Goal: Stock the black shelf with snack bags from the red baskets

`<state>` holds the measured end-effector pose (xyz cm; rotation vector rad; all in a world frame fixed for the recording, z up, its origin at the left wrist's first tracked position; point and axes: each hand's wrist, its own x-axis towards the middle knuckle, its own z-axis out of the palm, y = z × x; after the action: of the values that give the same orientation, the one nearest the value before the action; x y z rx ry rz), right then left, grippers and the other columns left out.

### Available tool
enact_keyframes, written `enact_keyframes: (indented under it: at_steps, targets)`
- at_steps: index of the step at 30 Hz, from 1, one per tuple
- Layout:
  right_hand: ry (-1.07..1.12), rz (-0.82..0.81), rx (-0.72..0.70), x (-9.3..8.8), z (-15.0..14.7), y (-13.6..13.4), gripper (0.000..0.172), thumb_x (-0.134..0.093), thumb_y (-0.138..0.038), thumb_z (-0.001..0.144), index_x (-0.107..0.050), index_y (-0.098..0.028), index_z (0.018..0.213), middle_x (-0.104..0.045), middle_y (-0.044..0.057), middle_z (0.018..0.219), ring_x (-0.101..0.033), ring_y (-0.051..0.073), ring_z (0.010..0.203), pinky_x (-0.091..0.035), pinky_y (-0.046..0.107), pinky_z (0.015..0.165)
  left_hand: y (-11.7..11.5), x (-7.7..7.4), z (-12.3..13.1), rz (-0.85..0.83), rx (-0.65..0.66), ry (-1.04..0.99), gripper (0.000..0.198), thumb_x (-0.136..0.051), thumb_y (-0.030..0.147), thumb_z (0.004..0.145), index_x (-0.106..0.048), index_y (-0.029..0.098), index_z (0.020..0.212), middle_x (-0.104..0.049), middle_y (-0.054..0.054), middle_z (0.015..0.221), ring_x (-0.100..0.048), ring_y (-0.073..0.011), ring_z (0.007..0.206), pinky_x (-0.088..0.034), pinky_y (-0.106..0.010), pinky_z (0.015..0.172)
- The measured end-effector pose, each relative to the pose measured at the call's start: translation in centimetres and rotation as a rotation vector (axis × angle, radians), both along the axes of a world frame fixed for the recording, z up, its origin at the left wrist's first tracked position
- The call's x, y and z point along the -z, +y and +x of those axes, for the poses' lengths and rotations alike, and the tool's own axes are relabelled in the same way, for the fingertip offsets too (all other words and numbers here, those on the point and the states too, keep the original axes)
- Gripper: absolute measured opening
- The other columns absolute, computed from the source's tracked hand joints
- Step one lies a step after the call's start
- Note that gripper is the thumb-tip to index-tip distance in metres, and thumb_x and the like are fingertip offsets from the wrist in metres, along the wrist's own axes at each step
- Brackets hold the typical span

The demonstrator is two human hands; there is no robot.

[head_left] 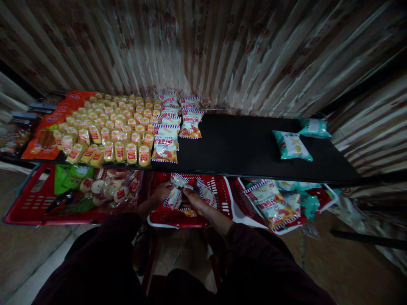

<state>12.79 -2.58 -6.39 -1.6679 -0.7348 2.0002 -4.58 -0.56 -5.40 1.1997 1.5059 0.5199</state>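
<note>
Both my hands are down in the middle red basket (222,199), just below the shelf's front edge. My left hand (163,192) has its fingers closed on the left side of a white snack bag (174,198) with a striped edge. Close by on the right, my right hand (195,201) has its fingers curled at the bags between the two hands; its fingertips are partly hidden. Another snack bag of the same kind (206,192) leans behind my right hand.
On the black shelf (235,144) stand rows of small yellow packaged cakes (111,127), striped snack bags (165,142) and green-white bags (292,145). A left basket (28,197) and a right basket (330,197) hold more packets. A pleated curtain (222,51) hangs behind.
</note>
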Motion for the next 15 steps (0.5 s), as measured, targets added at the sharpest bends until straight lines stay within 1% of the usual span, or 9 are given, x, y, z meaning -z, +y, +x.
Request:
enact_keyframes:
  at_steps: [2,5,9,12,15]
  targets:
    - [0.004,-0.029,0.009,-0.4,-0.1,0.0,0.037,-0.052,-0.046,0.087,-0.054,-0.022,0.116,-0.061,0.01,0.12,-0.065,0.017,0.085,-0.055,0.035,0.074,0.0,-0.1,0.2,-0.016,-0.045,-0.034,0.025,-0.055,0.037,0.078,-0.069,0.016,0.08,-0.064,-0.002,0.063,-0.057,-0.0149,0.063,-0.041,-0.02,0.055]
    - [0.013,-0.064,0.023,-0.9,-0.3,0.1,0.036,-0.047,-0.047,0.09,-0.054,-0.021,0.114,-0.064,0.011,0.111,-0.065,0.016,0.079,-0.054,0.035,0.072,-0.2,-0.4,0.7,-0.044,-0.083,-0.086,0.026,-0.058,0.038,0.076,-0.07,0.016,0.084,-0.064,-0.002,0.065,-0.056,-0.0143,0.062,-0.041,-0.021,0.056]
    - [0.012,-0.073,0.053,-1.4,-0.1,0.3,0.033,-0.042,-0.045,0.092,-0.055,-0.02,0.11,-0.064,0.011,0.108,-0.064,0.015,0.08,-0.052,0.033,0.073,-0.2,-1.0,0.7,-0.074,-0.106,-0.144,0.029,-0.058,0.037,0.075,-0.069,0.015,0.09,-0.064,-0.002,0.068,-0.054,-0.0131,0.061,-0.041,-0.021,0.055]
    - [0.019,-0.048,0.071,-1.8,0.3,0.4,0.031,-0.044,-0.045,0.09,-0.055,-0.021,0.105,-0.064,0.009,0.109,-0.063,0.014,0.082,-0.05,0.03,0.074,0.2,-1.7,0.2,-0.093,-0.112,-0.188,0.031,-0.057,0.038,0.076,-0.069,0.014,0.093,-0.064,-0.001,0.07,-0.054,-0.013,0.062,-0.04,-0.021,0.055]
    - [0.027,-0.021,0.085,-2.1,0.7,0.4,0.031,-0.048,-0.048,0.088,-0.056,-0.022,0.103,-0.065,0.007,0.107,-0.062,0.014,0.081,-0.049,0.027,0.071,0.4,-2.2,-0.4,-0.123,-0.1,-0.248,0.03,-0.058,0.038,0.075,-0.068,0.017,0.095,-0.066,-0.001,0.076,-0.056,-0.0144,0.068,-0.041,-0.021,0.056]
